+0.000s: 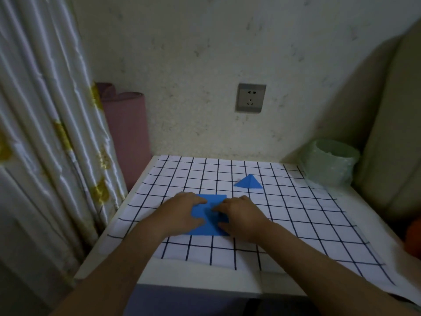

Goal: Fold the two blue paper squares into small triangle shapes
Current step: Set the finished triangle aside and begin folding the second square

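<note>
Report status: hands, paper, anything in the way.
Left hand and right hand both on blue paper square, grip unclear. One blue triangle done, lying beyond. Nothing blocking the fold.

Blue paper triangle point(248, 182): small, already folded, flat on the checked cloth point(296, 224) toward its far side, apex pointing away. Blue paper square point(213, 199): larger, flat on the cloth nearer its middle, well apart from the triangle, with the left hand point(182, 212) and right hand point(240, 216) resting on it and covering both sides.
</note>
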The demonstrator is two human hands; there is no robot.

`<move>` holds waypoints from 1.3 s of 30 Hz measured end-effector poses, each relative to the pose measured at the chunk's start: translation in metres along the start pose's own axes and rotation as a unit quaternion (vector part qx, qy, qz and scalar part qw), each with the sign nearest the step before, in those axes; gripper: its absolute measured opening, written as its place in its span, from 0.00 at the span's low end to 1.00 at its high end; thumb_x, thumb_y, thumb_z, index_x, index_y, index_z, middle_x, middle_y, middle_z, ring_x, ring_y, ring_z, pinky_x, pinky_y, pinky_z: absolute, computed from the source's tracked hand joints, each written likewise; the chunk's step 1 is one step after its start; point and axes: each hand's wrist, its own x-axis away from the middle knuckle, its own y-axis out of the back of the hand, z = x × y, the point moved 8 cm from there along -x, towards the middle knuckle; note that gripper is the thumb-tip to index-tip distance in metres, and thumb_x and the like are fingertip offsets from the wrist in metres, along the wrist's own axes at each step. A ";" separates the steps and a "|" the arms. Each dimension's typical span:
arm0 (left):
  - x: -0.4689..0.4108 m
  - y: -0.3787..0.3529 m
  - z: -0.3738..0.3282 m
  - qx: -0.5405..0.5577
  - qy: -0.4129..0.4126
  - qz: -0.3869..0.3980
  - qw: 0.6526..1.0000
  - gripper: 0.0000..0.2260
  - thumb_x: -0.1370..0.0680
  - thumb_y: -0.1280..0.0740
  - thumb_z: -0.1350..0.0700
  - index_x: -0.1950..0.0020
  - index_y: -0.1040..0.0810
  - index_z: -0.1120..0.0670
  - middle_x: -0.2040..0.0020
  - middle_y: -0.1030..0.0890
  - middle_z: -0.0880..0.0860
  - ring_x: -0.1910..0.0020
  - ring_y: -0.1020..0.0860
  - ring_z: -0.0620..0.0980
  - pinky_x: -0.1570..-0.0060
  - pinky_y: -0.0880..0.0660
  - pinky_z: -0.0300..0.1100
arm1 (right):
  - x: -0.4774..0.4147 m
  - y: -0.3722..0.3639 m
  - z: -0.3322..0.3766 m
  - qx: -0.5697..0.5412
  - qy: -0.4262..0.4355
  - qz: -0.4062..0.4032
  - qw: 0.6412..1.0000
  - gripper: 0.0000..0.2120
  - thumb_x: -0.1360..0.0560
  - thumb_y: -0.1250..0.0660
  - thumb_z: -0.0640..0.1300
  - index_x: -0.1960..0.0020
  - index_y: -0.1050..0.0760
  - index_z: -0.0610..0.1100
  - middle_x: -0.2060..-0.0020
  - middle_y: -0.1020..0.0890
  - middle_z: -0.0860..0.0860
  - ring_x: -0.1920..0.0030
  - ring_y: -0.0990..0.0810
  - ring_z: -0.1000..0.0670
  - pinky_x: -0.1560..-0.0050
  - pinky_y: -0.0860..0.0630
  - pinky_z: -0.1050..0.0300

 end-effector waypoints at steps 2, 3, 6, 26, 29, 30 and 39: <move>0.003 -0.005 -0.008 -0.021 -0.009 0.034 0.999 0.35 0.32 0.26 0.39 0.27 0.33 0.40 0.30 0.33 0.41 0.30 0.37 0.42 0.35 0.37 0.39 | 0.011 0.002 -0.006 -0.018 -0.010 0.004 1.000 0.26 0.25 0.35 0.60 0.29 0.31 0.54 0.44 0.22 0.52 0.44 0.24 0.49 0.40 0.34 0.50; 0.005 -0.010 -0.011 -0.036 -0.015 0.053 0.998 0.36 0.34 0.26 0.37 0.28 0.33 0.40 0.30 0.33 0.41 0.31 0.36 0.43 0.35 0.35 0.40 | 0.017 0.002 -0.009 -0.026 -0.017 0.010 0.999 0.29 0.26 0.37 0.64 0.28 0.33 0.55 0.45 0.23 0.52 0.44 0.25 0.49 0.41 0.34 0.50; 0.010 -0.031 -0.021 -0.042 -0.014 0.115 0.992 0.38 0.34 0.27 0.34 0.27 0.35 0.40 0.27 0.36 0.43 0.28 0.37 0.47 0.35 0.36 0.42 | 0.036 0.001 -0.016 0.021 -0.008 0.033 0.999 0.33 0.28 0.40 0.70 0.27 0.35 0.59 0.44 0.28 0.50 0.44 0.30 0.49 0.41 0.36 0.50; 0.003 -0.066 -0.078 -0.024 -0.108 0.085 0.990 0.33 0.28 0.30 0.37 0.25 0.34 0.43 0.24 0.39 0.42 0.26 0.43 0.41 0.31 0.45 0.40 | 0.094 -0.006 -0.062 -0.098 -0.056 0.074 0.991 0.40 0.31 0.36 0.71 0.24 0.41 0.58 0.23 0.41 0.56 0.26 0.40 0.53 0.26 0.45 0.50; 0.004 -0.065 -0.078 -0.019 -0.122 0.074 0.990 0.31 0.28 0.29 0.38 0.26 0.33 0.42 0.26 0.36 0.41 0.28 0.40 0.40 0.31 0.43 0.37 | 0.093 0.006 -0.062 -0.093 -0.054 0.025 0.994 0.33 0.28 0.34 0.66 0.27 0.34 0.56 0.28 0.30 0.55 0.31 0.32 0.54 0.29 0.37 0.52; 0.003 -0.065 -0.078 -0.012 -0.124 0.066 0.990 0.31 0.28 0.29 0.38 0.27 0.33 0.42 0.28 0.34 0.40 0.30 0.38 0.40 0.33 0.42 0.36 | 0.093 0.009 -0.061 -0.086 -0.049 0.016 0.995 0.32 0.27 0.33 0.64 0.27 0.33 0.55 0.31 0.27 0.55 0.34 0.29 0.54 0.31 0.34 0.52; 0.002 -0.053 -0.078 0.051 -0.124 -0.006 0.991 0.17 0.22 0.31 0.48 0.34 0.27 0.41 0.38 0.24 0.40 0.41 0.26 0.38 0.42 0.28 0.35 | 0.102 0.025 -0.071 -0.088 -0.050 0.013 0.995 0.16 0.24 0.32 0.46 0.36 0.25 0.55 0.42 0.21 0.56 0.44 0.23 0.54 0.46 0.27 0.62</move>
